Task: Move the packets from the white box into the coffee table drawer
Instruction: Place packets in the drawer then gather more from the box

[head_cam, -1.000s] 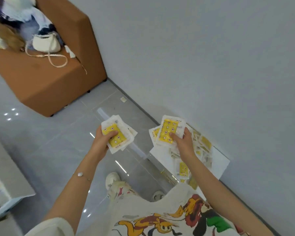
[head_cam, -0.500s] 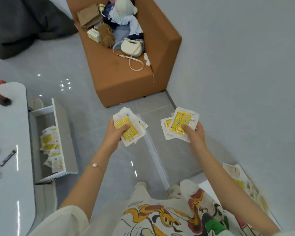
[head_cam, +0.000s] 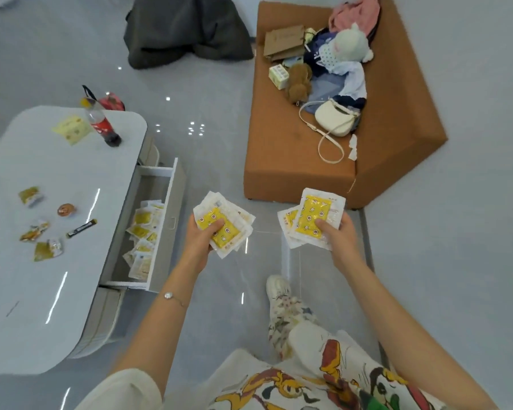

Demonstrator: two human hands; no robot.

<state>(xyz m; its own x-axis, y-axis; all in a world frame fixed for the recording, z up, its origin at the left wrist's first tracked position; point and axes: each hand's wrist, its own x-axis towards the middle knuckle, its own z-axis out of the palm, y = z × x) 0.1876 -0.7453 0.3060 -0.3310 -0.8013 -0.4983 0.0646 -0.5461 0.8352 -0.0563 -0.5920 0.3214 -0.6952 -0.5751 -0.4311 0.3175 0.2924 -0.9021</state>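
Open drawer (head_cam: 171, 229) already holds several packets (head_cam: 142, 232). Left hand (head_cam: 200, 242) grips left stack (head_cam: 224, 227), right hand (head_cam: 339, 242) grips right stack (head_cam: 311, 218); both stacks not yet deposited.

Bright, even indoor light with glare streaks on glossy floor (head_cam: 219, 113) and table (head_cam: 71, 167), soft focus, edges bowed.

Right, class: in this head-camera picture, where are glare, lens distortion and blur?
Head view: glare streaks cross the glossy coffee table, bright dots speckle the floor; the wide lens skews the sofa; packets in the drawer look soft, those gripped by left hand and right hand sharper.
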